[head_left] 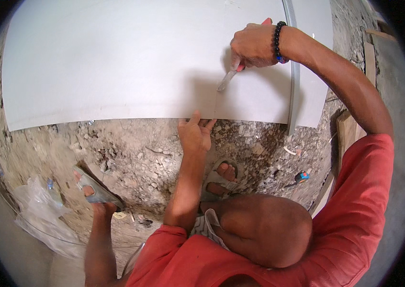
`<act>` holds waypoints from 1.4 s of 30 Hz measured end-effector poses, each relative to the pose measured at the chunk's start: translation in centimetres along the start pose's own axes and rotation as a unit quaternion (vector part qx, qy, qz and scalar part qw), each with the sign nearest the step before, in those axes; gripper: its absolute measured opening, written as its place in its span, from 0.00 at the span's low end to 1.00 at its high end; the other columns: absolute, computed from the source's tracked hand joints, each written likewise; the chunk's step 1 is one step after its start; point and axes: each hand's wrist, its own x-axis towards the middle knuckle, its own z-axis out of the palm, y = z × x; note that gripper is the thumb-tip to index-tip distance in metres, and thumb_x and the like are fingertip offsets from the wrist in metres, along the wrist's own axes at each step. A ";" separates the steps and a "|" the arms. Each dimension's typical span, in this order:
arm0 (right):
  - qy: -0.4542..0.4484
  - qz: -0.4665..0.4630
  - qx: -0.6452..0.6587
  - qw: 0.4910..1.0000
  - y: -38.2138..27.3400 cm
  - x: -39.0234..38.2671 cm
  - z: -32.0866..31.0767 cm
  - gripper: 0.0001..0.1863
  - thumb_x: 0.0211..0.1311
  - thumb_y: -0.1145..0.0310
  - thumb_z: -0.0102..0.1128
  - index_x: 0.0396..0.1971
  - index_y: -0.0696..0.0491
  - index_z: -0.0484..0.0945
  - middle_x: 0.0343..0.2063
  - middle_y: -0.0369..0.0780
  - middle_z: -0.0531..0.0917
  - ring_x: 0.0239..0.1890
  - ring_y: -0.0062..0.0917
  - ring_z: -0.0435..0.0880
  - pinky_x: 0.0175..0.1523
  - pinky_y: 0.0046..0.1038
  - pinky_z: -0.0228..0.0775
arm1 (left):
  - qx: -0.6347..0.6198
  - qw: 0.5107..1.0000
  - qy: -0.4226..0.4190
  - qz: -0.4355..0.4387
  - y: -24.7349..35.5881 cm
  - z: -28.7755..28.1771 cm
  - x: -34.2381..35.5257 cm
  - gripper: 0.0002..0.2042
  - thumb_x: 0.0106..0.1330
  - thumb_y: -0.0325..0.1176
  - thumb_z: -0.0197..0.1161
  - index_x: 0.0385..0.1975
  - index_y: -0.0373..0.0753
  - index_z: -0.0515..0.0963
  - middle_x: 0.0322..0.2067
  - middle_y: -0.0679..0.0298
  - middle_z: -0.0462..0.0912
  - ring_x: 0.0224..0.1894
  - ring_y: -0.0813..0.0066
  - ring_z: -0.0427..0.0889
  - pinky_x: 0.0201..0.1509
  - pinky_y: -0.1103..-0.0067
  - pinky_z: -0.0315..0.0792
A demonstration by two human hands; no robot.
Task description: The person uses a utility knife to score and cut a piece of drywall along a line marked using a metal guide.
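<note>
"How far along?"
"Partway, at a guess. In the large flat white board point(116, 67), a faint line point(215, 104) running up from the near edge; no parting visible. Left, seemingly: the stretch beyond that line."
"And the grip?"
"In the closed right hand point(255, 45), a red-handled tool with a narrow pale blade point(230, 78), over the board, right of its middle. At the near edge, the left hand point(195, 136), loosely spread; cannot tell whether pinching or just touching."
"Board lying where?"
"Flat on rubble-strewn ground point(140, 143), a long grey metal channel point(294, 71) across its right part."
"Any containers?"
"Left of the board's middle and nearer, a crumpled clear plastic bag point(35, 208); in or beside it, cannot tell which, apparently a blue-topped clear bottle point(51, 186). Contents unclear."
</note>
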 end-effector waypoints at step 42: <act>0.006 -0.037 -0.108 0.993 -3.1 0.6 -1.9 0.04 0.50 0.73 0.63 0.27 0.53 0.85 0.30 0.42 0.86 0.36 0.35 0.86 0.38 0.37 0.73 | 0.083 0.992 0.088 0.040 -1.2 2.2 -1.3 0.29 0.65 0.15 0.51 0.62 0.50 0.54 0.50 0.55 0.71 0.45 0.61 0.76 0.48 0.61 0.79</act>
